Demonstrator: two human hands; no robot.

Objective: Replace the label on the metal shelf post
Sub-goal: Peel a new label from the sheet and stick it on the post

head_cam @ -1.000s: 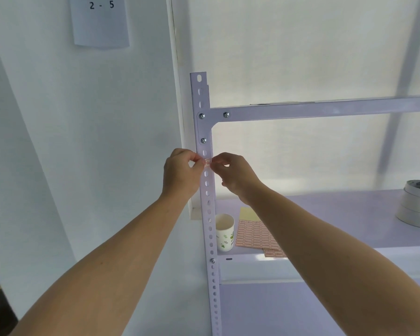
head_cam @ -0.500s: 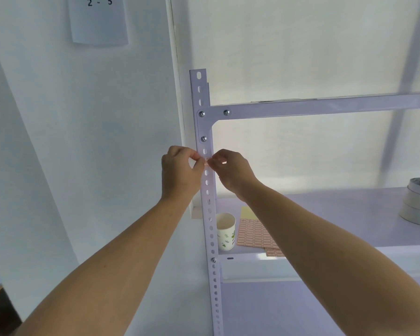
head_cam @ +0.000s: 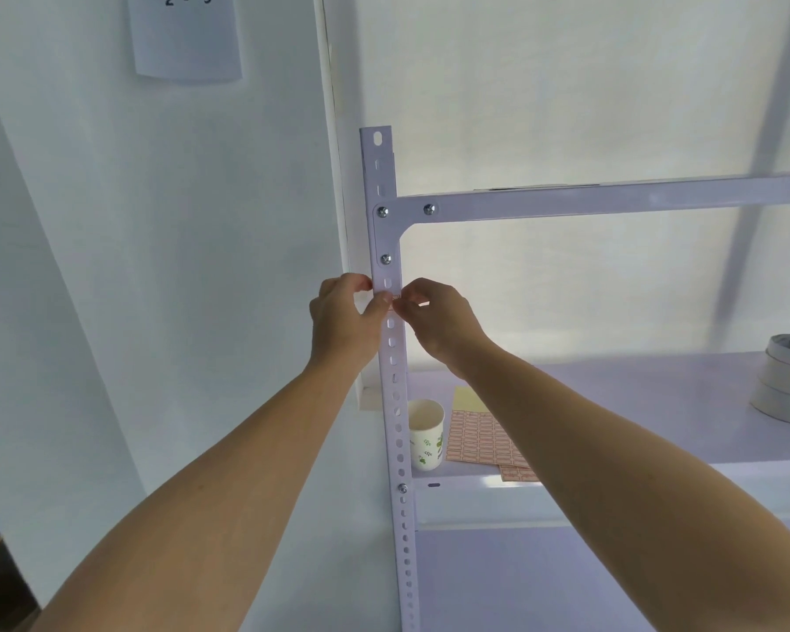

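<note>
A white perforated metal shelf post (head_cam: 391, 358) runs up the middle of the view. A small pink label (head_cam: 395, 297) lies across the post just below a bolt. My left hand (head_cam: 344, 322) is at the post's left side, its thumb pressed on the label's left end. My right hand (head_cam: 439, 322) is at the right side, and its thumb and fingertip pinch the label's right end. Most of the label is hidden by my fingers.
On the shelf board (head_cam: 612, 385) stand a paper cup (head_cam: 426, 434), sheets of pink labels (head_cam: 480, 437) over a yellow sheet, and stacked tape rolls (head_cam: 787, 378) at the right. A crossbar (head_cam: 612, 198) is bolted above. A paper sign (head_cam: 187, 34) hangs on the left wall.
Both hands stay at the same spot on the post with the label between them. The view has shifted slightly; the fingers barely moved.
</note>
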